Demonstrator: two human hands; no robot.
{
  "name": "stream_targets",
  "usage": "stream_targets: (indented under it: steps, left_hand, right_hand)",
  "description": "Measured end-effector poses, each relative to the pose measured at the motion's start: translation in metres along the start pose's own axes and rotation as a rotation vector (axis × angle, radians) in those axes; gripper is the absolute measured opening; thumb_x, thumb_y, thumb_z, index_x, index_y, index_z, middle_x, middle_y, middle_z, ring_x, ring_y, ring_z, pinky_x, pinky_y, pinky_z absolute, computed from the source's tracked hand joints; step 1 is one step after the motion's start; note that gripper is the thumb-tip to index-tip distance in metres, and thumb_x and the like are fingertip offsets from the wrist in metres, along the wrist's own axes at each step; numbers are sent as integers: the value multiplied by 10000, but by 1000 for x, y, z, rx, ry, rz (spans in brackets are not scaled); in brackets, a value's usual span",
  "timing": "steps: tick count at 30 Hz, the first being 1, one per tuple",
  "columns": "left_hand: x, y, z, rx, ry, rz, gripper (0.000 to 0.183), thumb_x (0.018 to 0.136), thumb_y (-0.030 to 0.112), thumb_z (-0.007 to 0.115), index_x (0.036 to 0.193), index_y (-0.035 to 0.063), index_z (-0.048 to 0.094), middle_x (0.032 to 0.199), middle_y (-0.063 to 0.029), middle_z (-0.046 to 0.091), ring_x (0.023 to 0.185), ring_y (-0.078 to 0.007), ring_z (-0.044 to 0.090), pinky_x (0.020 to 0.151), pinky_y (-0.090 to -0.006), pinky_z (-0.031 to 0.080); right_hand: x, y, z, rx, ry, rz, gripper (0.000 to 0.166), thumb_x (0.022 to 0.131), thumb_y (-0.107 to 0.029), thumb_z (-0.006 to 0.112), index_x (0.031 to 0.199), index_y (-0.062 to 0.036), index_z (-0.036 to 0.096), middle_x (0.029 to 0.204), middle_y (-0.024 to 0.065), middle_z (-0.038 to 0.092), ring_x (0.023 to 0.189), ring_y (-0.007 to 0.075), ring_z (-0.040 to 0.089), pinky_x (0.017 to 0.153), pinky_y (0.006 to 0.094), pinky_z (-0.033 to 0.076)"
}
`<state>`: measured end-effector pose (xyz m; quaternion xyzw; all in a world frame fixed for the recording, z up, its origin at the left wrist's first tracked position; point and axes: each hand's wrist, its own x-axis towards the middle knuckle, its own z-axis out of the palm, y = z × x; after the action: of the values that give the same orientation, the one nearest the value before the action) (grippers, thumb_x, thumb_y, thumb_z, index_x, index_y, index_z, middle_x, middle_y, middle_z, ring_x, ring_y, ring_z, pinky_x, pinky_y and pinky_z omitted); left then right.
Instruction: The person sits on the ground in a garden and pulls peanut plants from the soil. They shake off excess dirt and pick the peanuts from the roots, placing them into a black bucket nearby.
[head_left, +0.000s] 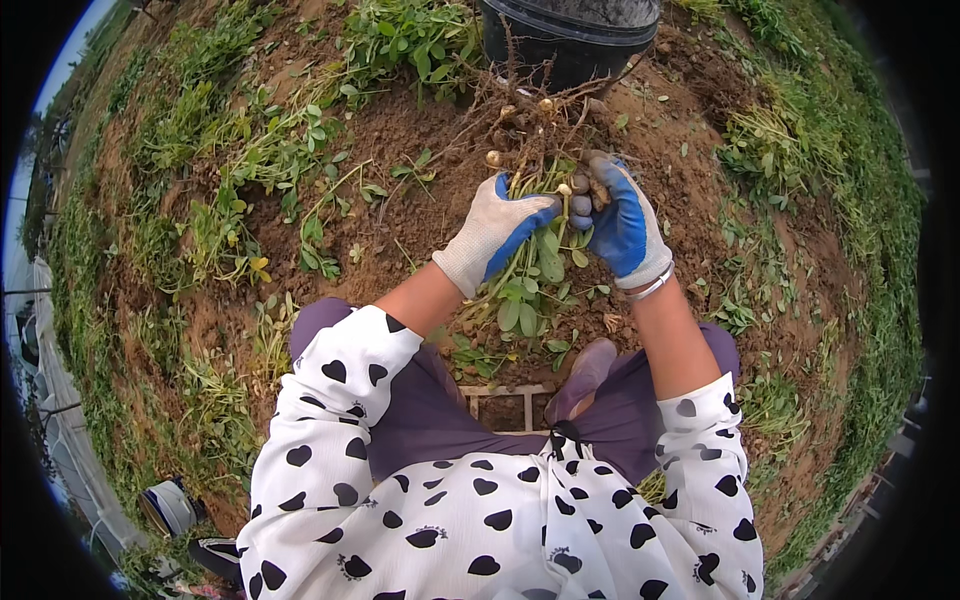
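Observation:
Both hands wear off-white knit gloves with blue coated palms. My left hand (506, 225) is closed around the green stems of an uprooted peanut plant (536, 176), its roots pointing away from me and its leaves hanging towards me. My right hand (626, 217) is curled at the right side of the roots, with brown peanut pods (598, 193) at its fingers. A few paler pods cling among the tangled roots. Just beyond the roots stands a black plastic bucket (570, 45), its inside only partly in view.
Pulled peanut plants (277, 157) lie on the brown soil (375, 259) to the left, with more foliage along the right. A light slatted frame (502, 390) is between my feet. A white bucket (171, 508) lies at the lower left.

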<state>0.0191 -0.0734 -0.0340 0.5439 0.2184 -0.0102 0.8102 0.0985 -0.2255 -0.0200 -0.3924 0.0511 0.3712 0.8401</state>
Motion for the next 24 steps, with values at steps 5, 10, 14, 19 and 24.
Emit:
stream_targets:
  steps: [5,10,14,19,24]
  left_hand:
    - [-7,12,-13,480,-57,70,234,906,122,569,1109,9,597,1060,-44,672,922,-114,621,1059,-384,279]
    - [-13,16,-22,641,-65,178,236,902,127,543,1119,76,620,1088,-45,669,969,-143,626,1073,-417,254]
    - [-19,18,-16,598,-101,199,230,896,107,545,1108,65,622,1075,-47,670,961,-158,629,1042,-408,309]
    - [-10,17,-27,160,45,-29,242,880,87,595,1100,-12,606,1024,-55,664,864,-107,634,853,-276,455]
    - [0,21,-36,241,111,64,376,783,36,704,1104,-56,530,1003,-93,635,845,-130,625,758,-256,513]
  right_hand:
    - [-6,-6,0,-270,-88,28,287,914,-211,562,1146,-62,482,852,51,594,637,107,535,521,233,416]
    - [-10,-1,11,-459,11,11,253,919,-237,568,1100,-68,517,778,0,561,535,49,451,435,186,342]
    - [-2,-9,-4,-17,-184,103,261,943,-249,469,1035,-14,538,617,-27,424,415,59,324,348,203,272]
    - [4,-32,-23,349,-385,94,329,952,-225,366,987,41,555,559,-28,357,380,73,275,315,217,249]
    - [27,-15,-63,222,210,187,191,887,-154,526,1011,-9,534,792,56,545,643,169,547,462,212,441]
